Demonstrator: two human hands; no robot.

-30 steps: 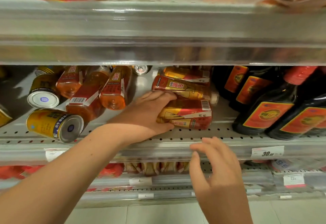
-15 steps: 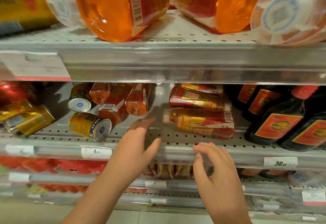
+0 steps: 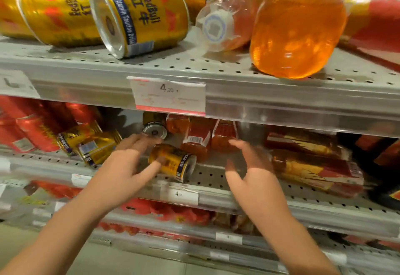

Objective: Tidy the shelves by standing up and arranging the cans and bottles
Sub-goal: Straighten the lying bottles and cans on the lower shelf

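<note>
a: where is the gold can [image 3: 171, 161], and which way does it point?
b: on its side on the middle shelf [image 3: 216, 177], near the front edge; its long axis runs from back left to front right; one round end faces front right, toward the camera; a second can [image 3: 154, 130] lies just behind it, end-on to us.
a: and the left hand [image 3: 125, 166]?
b: spread wide, fingers nearly straight; the thumb lies against the gold can's near side; the fingers reach over its far end toward the second can; blur hides whether they touch either; it grips nothing that i can see.
a: the right hand [image 3: 251, 166]?
b: open too, fingers fanned and slightly bent, holding nothing; it hovers over the shelf just right of the gold can, in front of the orange bottles [image 3: 194, 142], which lie on their sides, bases toward the front; to its right lie two labelled bottles [image 3: 313, 166], long axes across the shelf.
a: above?
b: on the upper shelf [image 3: 216, 67] the toppled cans [image 3: 138, 19] lie on their sides; a big orange bottle [image 3: 298, 34] lies base toward us; a price tag [image 3: 168, 95] sits on the shelf's front edge.
</note>
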